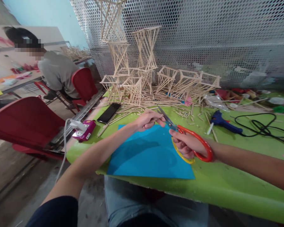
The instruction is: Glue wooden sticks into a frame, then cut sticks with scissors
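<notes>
Head view: grip of the right hand (186,143) closed around red-and-yellow-handled metal scissors (180,127), above a smooth, straight-edged blue sheet (142,157) on the glossy green counter (227,189); long axis diagonal, blades (164,114) pointing forward-left. Left hand (148,120) curled beside them; whether its grip holds anything cannot be told.

We see soft, even light, a faint shadow across the blue sheet (149,157), highlights on the scissors (180,129) and pale glare along the perforated panel (203,34). Wide-angle distortion stretches the nearest red chair (28,123) (blocky pixels cover part of the seated person (58,71)).
</notes>
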Demonstrator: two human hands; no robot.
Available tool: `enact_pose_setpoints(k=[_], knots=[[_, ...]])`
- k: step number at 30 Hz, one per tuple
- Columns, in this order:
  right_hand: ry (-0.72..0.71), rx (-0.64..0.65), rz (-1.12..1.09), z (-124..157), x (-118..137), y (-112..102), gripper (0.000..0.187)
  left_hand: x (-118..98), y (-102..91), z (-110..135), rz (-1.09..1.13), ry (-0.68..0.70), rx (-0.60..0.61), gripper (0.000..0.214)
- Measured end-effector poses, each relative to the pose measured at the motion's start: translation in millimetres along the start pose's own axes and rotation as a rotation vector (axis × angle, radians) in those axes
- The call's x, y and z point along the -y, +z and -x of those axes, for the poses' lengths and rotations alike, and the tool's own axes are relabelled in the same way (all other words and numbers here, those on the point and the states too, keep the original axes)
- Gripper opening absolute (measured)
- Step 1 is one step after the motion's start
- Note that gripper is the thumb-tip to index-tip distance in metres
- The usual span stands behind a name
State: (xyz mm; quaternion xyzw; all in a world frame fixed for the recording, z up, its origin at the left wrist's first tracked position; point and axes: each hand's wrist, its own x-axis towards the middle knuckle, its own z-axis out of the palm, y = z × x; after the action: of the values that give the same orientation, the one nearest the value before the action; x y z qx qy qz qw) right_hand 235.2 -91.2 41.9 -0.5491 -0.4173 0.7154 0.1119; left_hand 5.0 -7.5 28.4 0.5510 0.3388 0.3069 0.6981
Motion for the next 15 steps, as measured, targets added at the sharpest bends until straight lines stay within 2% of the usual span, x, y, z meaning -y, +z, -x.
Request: enact_pose_setpoints(k=[2, 4, 8, 10, 13, 15], knots=[[0.025, 0.0, -0.063, 5, 11, 1, 0.061, 2, -3.7, -2, -0.024, 0.026, -0.001, 0.031], [-0.034, -0.023, -0.098, 10, 21, 0, 0.058, 4, -7.4, -5, -0.036, 0.073, -0.025, 0.032], [-0.271, -0.083, -0.091, 9, 31, -15, 0.06, 12, -12.7, -14, -0.029, 0.235, -0.163, 0.037], [-0.453, -0.126, -0.013, 5, 34, -27, 0.064, 15, -13.0, -18, -0.046, 0.337, -0.262, 0.039], [-0.717, -0.283, 0.151, -5, 37, -42, 0.065, 16, -10.8, -21, -0.033, 0.475, -0.372, 0.04], [-0.691, -0.351, 0.236, -12, 38, -48, 0.062, 15, -9.1, -21, 0.01, 0.527, -0.415, 0.039]])
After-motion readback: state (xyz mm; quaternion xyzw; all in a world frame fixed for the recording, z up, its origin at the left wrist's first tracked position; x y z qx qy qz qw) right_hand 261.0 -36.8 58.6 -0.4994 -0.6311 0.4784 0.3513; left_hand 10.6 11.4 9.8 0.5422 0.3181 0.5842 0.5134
